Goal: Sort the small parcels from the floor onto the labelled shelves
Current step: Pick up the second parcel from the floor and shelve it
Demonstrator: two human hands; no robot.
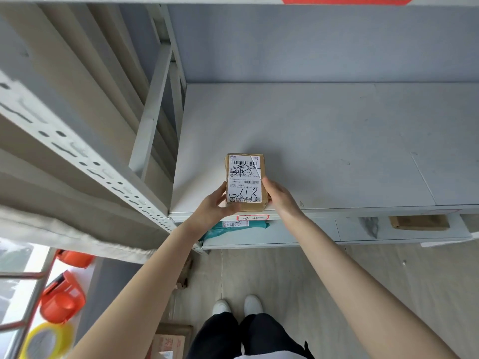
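A small brown cardboard parcel (245,181) with a white shipping label and handwritten marks lies at the front left edge of a grey shelf (324,141). My left hand (213,206) grips its near left corner from below. My right hand (278,194) holds its right side. Both arms reach up and forward from the bottom of the view. A red-bordered label (252,217) is stuck on the shelf's front lip right under the parcel.
On the shelf below lie a teal bag parcel (233,228) and a brown box (420,222). A perforated shelf upright (85,161) runs along the left. On the left stand orange tape dispensers (62,297) and a yellow tape roll (46,340). A carton (171,340) sits on the floor by my feet.
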